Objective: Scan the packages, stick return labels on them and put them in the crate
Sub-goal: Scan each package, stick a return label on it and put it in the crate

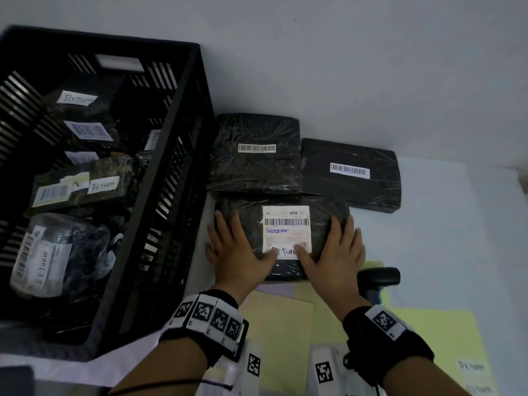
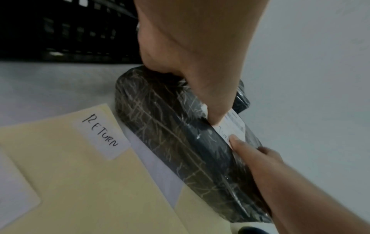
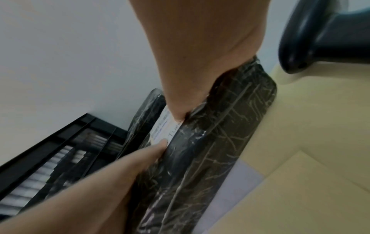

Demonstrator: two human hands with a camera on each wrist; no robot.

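The package (image 1: 281, 238) lies flat under both my hands, its long axis running from 9 to 3 o'clock. The crate (image 1: 160, 178) stands at 9 o'clock, nearer to my left hand (image 1: 237, 252). My left hand and right hand (image 1: 334, 252) are spread flat, thumbs pressing the return label (image 1: 285, 252) onto the package.

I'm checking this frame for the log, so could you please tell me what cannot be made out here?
- RETURN label, head view: the thumbs of the left hand and right hand cover its first and last letters.
- Front package: small print on its shipping label is too small to read.
- Barcode scanner, head view: partly hidden behind the right wrist.
- Crate: cut off by the left edge; deeper contents are too dark.
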